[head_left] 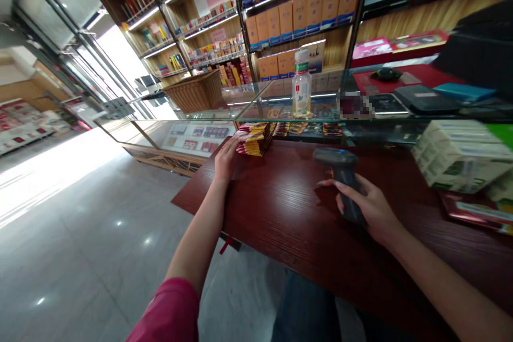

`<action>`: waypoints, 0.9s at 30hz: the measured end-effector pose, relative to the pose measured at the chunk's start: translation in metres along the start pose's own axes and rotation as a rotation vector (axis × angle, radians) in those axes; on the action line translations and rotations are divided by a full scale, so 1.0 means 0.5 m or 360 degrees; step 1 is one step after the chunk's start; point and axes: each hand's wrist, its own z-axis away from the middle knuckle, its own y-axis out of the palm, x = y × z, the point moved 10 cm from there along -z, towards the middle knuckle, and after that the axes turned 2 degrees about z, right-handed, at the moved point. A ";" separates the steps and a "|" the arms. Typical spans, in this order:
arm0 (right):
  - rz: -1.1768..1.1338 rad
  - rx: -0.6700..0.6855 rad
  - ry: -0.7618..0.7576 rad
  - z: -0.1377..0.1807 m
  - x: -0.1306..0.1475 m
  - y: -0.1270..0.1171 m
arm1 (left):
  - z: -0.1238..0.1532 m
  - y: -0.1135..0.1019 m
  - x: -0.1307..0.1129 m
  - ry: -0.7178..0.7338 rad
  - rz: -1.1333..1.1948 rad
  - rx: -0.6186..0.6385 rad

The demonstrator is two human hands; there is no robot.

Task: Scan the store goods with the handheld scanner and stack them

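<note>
My right hand (366, 204) is wrapped round the grip of a dark handheld barcode scanner (340, 166), whose head points left over the dark red wooden counter (288, 214). My left hand (226, 156) reaches to the counter's far left edge, fingers curled against a stack of red and yellow packets (255, 139). The stack lies at the foot of a glass display case (320, 112).
A clear bottle (301, 85) stands on the glass case. White and green cartons (460, 157) are piled at the right, with a red packet (476, 211) in front. Phones and a black device lie behind. Shelves of boxes line the back wall; a wicker basket (194, 92) sits left.
</note>
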 end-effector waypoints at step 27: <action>-0.0187 -0.0545 -0.0416 0.067 0.056 -0.110 | -0.006 0.101 -0.137 0.0123 -0.0184 0.0341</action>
